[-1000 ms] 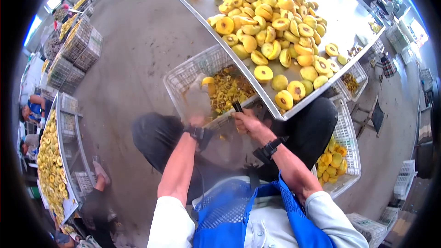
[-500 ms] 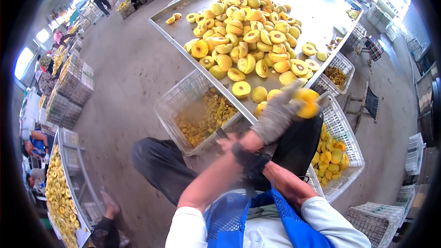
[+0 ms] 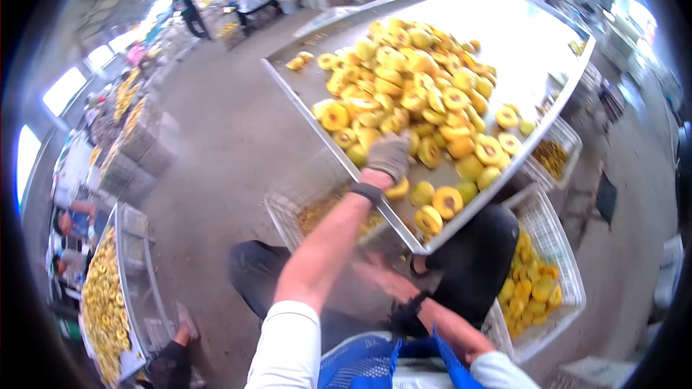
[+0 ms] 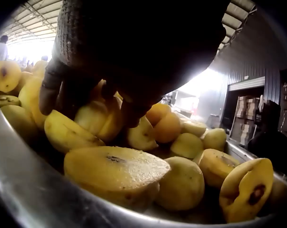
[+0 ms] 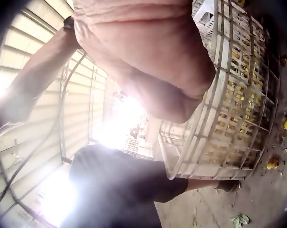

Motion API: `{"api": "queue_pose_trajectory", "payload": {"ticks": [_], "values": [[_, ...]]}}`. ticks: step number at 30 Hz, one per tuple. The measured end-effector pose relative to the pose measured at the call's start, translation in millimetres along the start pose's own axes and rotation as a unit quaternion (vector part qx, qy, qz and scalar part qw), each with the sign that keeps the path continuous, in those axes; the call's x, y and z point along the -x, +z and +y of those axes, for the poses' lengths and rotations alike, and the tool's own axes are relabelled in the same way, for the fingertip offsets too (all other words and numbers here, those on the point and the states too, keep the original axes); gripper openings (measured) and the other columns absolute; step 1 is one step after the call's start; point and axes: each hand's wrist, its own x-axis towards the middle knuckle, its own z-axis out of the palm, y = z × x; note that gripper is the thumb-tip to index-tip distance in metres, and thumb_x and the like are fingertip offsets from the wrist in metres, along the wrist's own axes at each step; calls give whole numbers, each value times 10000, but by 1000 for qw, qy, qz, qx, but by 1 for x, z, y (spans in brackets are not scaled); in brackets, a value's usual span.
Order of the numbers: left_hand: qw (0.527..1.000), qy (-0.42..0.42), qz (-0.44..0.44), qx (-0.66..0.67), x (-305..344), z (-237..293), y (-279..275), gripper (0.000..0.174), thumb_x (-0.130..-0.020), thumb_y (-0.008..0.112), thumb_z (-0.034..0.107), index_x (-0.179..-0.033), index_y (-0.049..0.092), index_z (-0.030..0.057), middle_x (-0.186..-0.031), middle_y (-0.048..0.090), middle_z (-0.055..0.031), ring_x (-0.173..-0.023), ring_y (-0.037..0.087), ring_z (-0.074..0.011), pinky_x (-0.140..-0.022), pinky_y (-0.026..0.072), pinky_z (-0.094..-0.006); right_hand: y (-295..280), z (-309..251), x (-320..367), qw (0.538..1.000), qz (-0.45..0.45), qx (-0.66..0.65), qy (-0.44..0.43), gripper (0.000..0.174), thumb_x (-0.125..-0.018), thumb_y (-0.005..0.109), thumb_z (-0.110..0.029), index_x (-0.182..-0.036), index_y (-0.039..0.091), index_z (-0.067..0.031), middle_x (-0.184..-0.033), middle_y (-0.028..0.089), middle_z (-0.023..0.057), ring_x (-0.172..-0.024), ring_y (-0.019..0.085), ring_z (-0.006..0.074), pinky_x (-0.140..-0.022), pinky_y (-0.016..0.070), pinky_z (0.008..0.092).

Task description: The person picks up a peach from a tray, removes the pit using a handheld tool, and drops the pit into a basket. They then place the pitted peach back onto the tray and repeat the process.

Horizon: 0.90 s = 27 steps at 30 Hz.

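Note:
My gloved left hand (image 3: 389, 155) reaches down into the near edge of a heap of yellow peach halves (image 3: 461, 140) on a metal tray table (image 3: 353, 166). In the left wrist view its fingers (image 4: 47, 92) point down, spread among the fruit, with fingertips right at a peach half (image 4: 93, 121). My bare right hand (image 3: 378, 274) is low between the knees, blurred, below the tray's corner. The right wrist view shows that hand (image 5: 148, 61) with fingers folded under; the black-handled tool it gripped earlier is hidden now.
A white crate (image 3: 277, 216) with fruit scraps stands under the tray's left edge. Another crate (image 3: 573, 274) with peach halves stands by my right knee, and a crate of brown scraps (image 3: 551, 158) lies beyond it. A second fruit table (image 3: 126, 274) is at left.
My left hand swung from the left crate across to the right, carrying yellow peach pieces, then came back without them to the heap. The right hand stayed low, its black-handled tool visible in both earlier frames.

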Motion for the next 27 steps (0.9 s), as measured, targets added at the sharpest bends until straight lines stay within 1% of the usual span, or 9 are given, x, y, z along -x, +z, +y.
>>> {"api": "queue_pose_trajectory", "payload": {"ticks": [4, 8, 9, 10, 13, 15, 19, 22, 27], "values": [[999, -34, 17, -12, -11, 19, -7, 579, -788, 802, 278, -1261, 553, 55, -981, 698, -166, -935, 707, -347, -772, 551, -441, -7, -3, 1, 999, -12, -20, 22, 228, -993, 617, -310, -1019, 598, -84, -659, 484, -49, -491, 412, 60, -416, 302, 261], [992, -83, 88, -17, -29, 22, 28, 327, -824, 719, 178, -1132, 630, 112, -952, 702, -156, -930, 709, -333, -743, 544, -445, 3, -6, 7, 999, -1, -40, 16, 202, -978, 652, -227, -1086, 575, -74, -632, 422, -76, -459, 346, 42, -413, 261, 242], [991, -78, 107, -18, -26, 22, 27, 173, -944, 550, 151, -1060, 678, 157, -925, 708, -120, -872, 716, -282, -698, 521, -445, 3, -6, 7, 998, -15, -61, 18, 228, -972, 671, -253, -1072, 574, -72, -637, 430, -70, -470, 347, 42, -425, 268, 242], [990, -82, 113, -22, -22, 25, 24, 173, -944, 550, 151, -1060, 678, 157, -925, 708, -120, -872, 716, -282, -698, 521, -445, 1, -6, 8, 998, -21, -56, 17, 228, -972, 671, -253, -1072, 574, -72, -637, 430, -70, -470, 347, 42, -425, 268, 242], [1000, 4, 15, 16, -2, 38, 7, 324, -836, 692, 113, -1153, 624, 111, -1019, 681, -161, -930, 703, -342, -773, 545, -453, 1, -10, 8, 996, -39, -71, 33, 223, -970, 680, -254, -1072, 577, -85, -637, 425, -69, -481, 347, 41, -429, 265, 239], [997, 38, -22, 66, 17, 45, -3, 475, -782, 764, 95, -1224, 591, 95, -1038, 660, -181, -972, 683, -356, -839, 544, -452, 5, -11, 10, 995, -30, -89, 43, 168, -1007, 609, -204, -885, 523, -126, -620, 396, -78, -466, 320, 49, -429, 241, 238], [981, 100, -29, 166, 54, 35, -10, 604, -719, 811, 62, -1273, 573, 60, -1032, 645, -207, -1009, 655, -392, -890, 535, -457, 7, -10, 10, 996, -21, -70, 52, 191, -981, 663, -237, -913, 523, -126, -629, 395, -80, -471, 332, 50, -430, 249, 238], [967, 144, -37, 205, 51, 28, 5, 615, -715, 820, 86, -1276, 571, 48, -1039, 645, -206, -1028, 645, -397, -896, 527, -454, 10, -2, 17, 997, 17, -41, 55, 211, -960, 691, -257, -955, 523, -130, -637, 392, -80, -479, 348, 53, -427, 261, 240], [976, 135, -52, 163, 54, 29, -14, 396, -711, 853, 139, -1012, 625, 21, -1045, 645, -197, -1026, 624, -403, -881, 511, -447, -6, 6, 9, 997, -21, -60, 51, 232, -946, 694, -255, -1052, 524, -137, -633, 402, -83, -478, 360, 49, -423, 276, 242]]}}
